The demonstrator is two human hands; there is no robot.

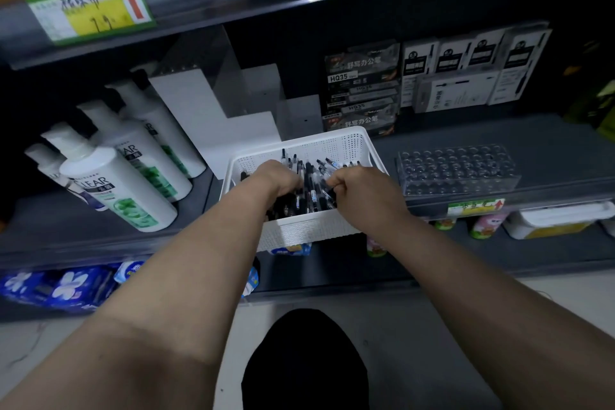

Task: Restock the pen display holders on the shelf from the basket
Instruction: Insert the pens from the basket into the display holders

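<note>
Head cam: I see a white basket (pixel 309 230) on the shelf (pixel 549 150), mid-frame, at the front edge. Pens (pixel 312 181) are piled inside, mostly black w/ clear barrels. L hand (pixel 279 178) is down in the pile, fingers curled & hidden among the pens, so I can't tell if its grip holds any. R hand (pixel 361 191) has its grip closed round a few pens on the basket's right side. Clear pen holder (pixel 456 170) w/ rows of holes stands just right of the basket, apart from it. Shampoo bottles (pixel 116 190) are to the left, pen boxes (pixel 362 90) stacked at the back.
</note>
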